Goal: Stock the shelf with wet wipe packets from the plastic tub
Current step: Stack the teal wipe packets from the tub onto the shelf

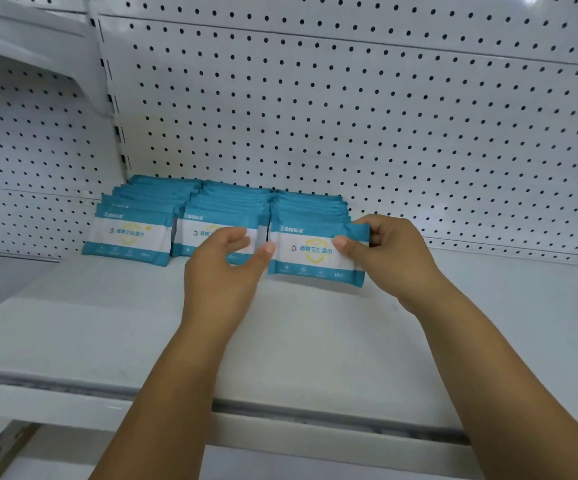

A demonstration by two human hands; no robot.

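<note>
1. A white metal shelf [315,341] carries the goods; its back wall is a white pegboard panel [350,116] dotted with dark holes, and a slotted upright [114,109] stands at the back left corner.
2. Three rows of wet wipe packets [163,199] stand against the back edge, starting at the left corner, each row leaning back, teal bands above and below a white middle.
3. The front packet [315,252] of the right row shows a yellow shield and blue Chinese characters, with "10" near its lower edge; the smaller print is too blurred to read.
4. The right hand [388,251] pinches that packet's right end, thumb on the face, fingers behind.
5. The left hand [225,268] is loosely curled, its thumb tip touching the packet's left edge.
6. The shelf's front edge holds a grey price rail [315,414].
</note>
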